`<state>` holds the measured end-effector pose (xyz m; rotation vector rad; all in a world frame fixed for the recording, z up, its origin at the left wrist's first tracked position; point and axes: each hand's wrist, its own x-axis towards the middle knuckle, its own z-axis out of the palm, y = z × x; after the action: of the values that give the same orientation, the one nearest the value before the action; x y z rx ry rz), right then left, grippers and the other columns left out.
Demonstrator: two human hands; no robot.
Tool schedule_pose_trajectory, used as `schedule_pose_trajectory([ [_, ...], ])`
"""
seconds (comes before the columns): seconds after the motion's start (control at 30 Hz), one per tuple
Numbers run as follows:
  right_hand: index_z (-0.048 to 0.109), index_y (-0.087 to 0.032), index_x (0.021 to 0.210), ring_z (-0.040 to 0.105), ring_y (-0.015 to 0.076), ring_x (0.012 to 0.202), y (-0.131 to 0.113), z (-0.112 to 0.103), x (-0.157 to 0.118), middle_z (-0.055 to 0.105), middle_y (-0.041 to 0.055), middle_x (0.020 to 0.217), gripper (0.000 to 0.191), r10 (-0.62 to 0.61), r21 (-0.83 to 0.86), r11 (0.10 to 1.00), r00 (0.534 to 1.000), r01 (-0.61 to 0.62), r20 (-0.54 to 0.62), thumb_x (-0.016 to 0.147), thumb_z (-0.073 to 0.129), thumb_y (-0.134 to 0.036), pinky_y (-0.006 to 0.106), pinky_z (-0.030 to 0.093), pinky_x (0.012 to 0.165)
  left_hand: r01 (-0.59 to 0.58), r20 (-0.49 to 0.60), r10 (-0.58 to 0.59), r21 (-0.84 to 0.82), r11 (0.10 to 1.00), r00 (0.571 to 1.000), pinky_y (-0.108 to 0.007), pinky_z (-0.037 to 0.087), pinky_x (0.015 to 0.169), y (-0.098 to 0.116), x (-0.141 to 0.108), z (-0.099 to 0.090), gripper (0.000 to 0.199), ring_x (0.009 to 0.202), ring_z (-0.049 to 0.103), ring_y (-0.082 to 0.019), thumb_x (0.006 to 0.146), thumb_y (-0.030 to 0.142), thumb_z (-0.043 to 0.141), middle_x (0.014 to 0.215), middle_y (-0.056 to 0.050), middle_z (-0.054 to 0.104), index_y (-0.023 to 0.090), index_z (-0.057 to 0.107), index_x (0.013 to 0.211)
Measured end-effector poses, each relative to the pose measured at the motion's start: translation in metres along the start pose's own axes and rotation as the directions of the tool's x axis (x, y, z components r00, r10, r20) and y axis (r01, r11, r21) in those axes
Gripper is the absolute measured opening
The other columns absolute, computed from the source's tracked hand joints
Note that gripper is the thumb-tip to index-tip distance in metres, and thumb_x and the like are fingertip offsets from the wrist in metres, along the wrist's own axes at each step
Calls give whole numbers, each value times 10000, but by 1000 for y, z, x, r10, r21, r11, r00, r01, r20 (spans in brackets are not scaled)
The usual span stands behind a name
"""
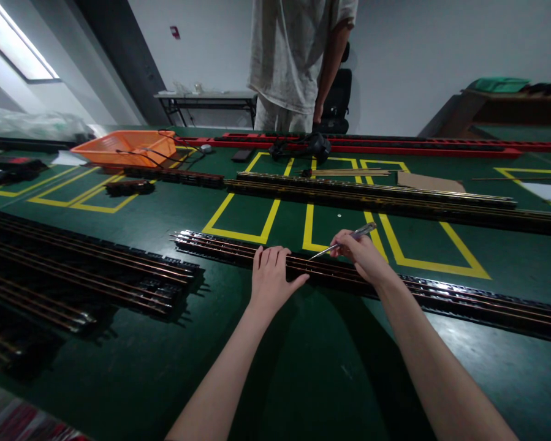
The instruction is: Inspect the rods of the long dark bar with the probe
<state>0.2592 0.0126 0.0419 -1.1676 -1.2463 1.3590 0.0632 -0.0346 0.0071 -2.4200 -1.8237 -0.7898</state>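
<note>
**Forearms (pixel 224 373) over a green table (pixel 187 380): fine work on a railed strip (pixel 330 269)**

Seen from where I stand, the railed strip lies inward of the table's near edge, running off toward its right end. Left hand (pixel 271 272): fingers laid across the railed strip, thumb spread wide. Right hand (pixel 355 248): fingertips narrowed around a pointed tool (pixel 363 231), its tip at the strip; actual contact I cannot tell. More strips (pixel 132 269) lie toward the table's left end. Step in hand, apparently: close work at one spot; the next move would call for steady bracing and a finely guided tip.
</note>
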Motion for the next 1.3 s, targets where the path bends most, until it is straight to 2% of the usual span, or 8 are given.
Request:
schedule_pose_trajectory([
  [0.33, 599, -197, 620, 541, 128, 617, 3, -1, 2, 573, -1, 620, 175, -3, 20, 1000, 999, 2, 39, 762, 596, -299, 295, 443, 670, -5, -1, 5, 12, 1000, 1000, -495, 297, 1060, 0, 0, 1, 460, 1087, 534, -266, 774, 504, 605, 1088, -98, 610, 155, 530, 1064],
  [0.6, 593, -193, 606, 539, 132, 612, 1, 0, 1, 565, 0, 608, 171, 28, 13, 1000, 999, -28, 19, 705, 653, -319, 300, 447, 661, -8, -6, 8, 13, 1000, 1000, -482, 281, 1067, 0, -1, 2, 453, 1086, 524, -262, 786, 496, 580, 1090, -101, 600, 146, 533, 1070],
  [0.77, 576, -197, 575, 527, 128, 569, 4, -2, 3, 554, -5, 562, 167, 7, -5, 1000, 1000, -7, -29, 710, 605, -290, 294, 444, 627, 4, 4, -4, -26, 1000, 1000, -485, 267, 1071, 0, -1, 2, 443, 1088, 513, -260, 779, 483, 584, 1087, -100, 590, 146, 530, 1062],
  [0.93, 575, -199, 573, 535, 128, 574, 1, -4, 3, 558, -4, 574, 169, -5, -29, 1000, 1000, 5, 3, 717, 590, -285, 307, 455, 652, 7, -30, -8, -31, 999, 1000, -490, 286, 1052, 1, 0, 2, 413, 1055, 519, -262, 765, 463, 586, 1053, -100, 593, 147, 529, 1026],
  [1.1, 588, -202, 607, 551, 135, 594, 2, -6, 3, 571, -4, 594, 151, -17, -42, 999, 997, 20, 70, 717, 618, -301, 326, 464, 684, 20, -84, -20, -8, 1000, 996, -479, 298, 1048, 0, 0, 3, 369, 1042, 510, -267, 754, 396, 585, 1037, -103, 591, 134, 535, 1008],
  [1.3, 588, -201, 611, 550, 132, 596, 6, -9, 5, 568, -6, 601, 164, -18, -52, 998, 998, 21, 54, 756, 578, -277, 324, 467, 688, -11, -102, 8, -27, 1000, 995, -465, 260, 1088, -3, -1, 4, 292, 1065, 515, -241, 778, 294, 560, 1061, -84, 601, 149, 545, 1032],
])
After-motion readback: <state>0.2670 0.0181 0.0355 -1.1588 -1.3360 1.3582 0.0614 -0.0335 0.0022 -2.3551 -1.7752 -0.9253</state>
